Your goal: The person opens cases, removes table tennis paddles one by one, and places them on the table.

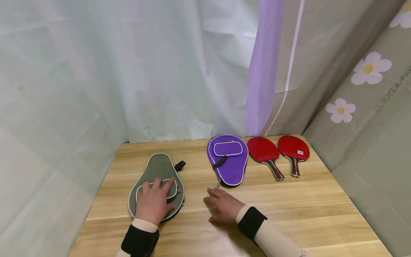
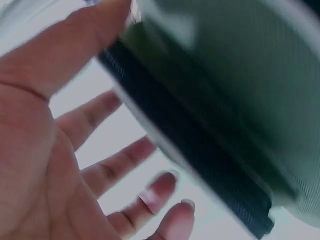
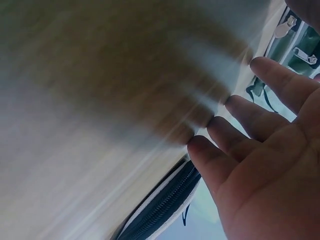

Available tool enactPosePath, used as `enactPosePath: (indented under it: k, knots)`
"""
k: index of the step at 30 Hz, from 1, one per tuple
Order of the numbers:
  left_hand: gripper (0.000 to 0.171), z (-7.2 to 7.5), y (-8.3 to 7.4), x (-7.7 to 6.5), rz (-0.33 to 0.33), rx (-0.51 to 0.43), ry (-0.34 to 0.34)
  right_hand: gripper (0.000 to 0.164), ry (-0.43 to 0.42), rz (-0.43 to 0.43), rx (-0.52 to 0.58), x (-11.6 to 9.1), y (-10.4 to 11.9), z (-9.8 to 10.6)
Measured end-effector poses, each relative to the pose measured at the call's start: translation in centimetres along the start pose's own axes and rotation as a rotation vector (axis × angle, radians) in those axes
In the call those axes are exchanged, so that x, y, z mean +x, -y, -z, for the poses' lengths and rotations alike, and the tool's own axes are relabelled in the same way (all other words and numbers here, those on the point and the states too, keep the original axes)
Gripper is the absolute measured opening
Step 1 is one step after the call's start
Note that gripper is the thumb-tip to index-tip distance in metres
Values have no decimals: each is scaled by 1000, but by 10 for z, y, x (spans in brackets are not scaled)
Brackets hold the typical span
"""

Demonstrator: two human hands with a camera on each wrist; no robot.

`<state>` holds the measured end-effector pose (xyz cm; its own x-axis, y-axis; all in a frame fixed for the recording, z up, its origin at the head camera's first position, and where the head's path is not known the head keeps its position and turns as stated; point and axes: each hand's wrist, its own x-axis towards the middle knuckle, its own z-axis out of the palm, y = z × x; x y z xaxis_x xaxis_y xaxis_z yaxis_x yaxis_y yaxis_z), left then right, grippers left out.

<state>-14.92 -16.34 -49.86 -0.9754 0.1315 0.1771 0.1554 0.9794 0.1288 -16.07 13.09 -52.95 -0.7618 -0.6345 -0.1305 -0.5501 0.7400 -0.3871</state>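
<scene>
A grey-green table tennis paddle case (image 1: 159, 165) with white piping lies on the left of the table, its narrow end pointing away. My left hand (image 1: 152, 203) rests over its zipped pocket (image 1: 173, 189), fingers spread. In the left wrist view the green pocket (image 2: 215, 75) looms close beside the thumb and the loosely extended fingers (image 2: 120, 167). To the right, my right hand (image 1: 224, 207) is low over the wood, holding nothing. Its fingertips touch the tabletop in the right wrist view, where the fingers (image 3: 270, 120) are extended. Just beyond it lies a purple paddle case (image 1: 233, 166).
Two red table tennis paddles (image 1: 263, 149) (image 1: 293, 147) lie at the back right, handles toward me. The wooden table (image 1: 305, 210) ends at a grey curtain (image 1: 167, 71) behind. Flowered cloth (image 1: 369, 117) hangs along the right side.
</scene>
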Motion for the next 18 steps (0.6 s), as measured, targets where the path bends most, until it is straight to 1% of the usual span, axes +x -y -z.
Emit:
enactPosePath:
  k: [2, 4, 6, 8, 11, 14, 18]
  knots:
    - [95, 3, 8, 3, -15, -14, 10, 68, -16, 20, -5, 1, -1, -1]
    - [101, 5, 17, 7, -24, -33, 42, 70, -23, 28, -8, 2, 0, -1]
    - [106, 3, 25, 13, -34, -61, 100, 76, -21, 25, -25, 5, 0, -3]
    - [109, 0, 32, 17, -45, -98, 173, 84, -9, 8, -36, 9, 3, -3]
    - [110, -5, 36, 20, -58, -149, 258, 94, -2, -14, -70, 17, 3, -5]
    - [110, -8, 34, 20, -65, -175, 281, 102, -10, -43, -63, 27, 6, -3]
    - [109, -8, 26, 21, -83, -175, 265, 110, -29, -70, -21, 40, 6, 3]
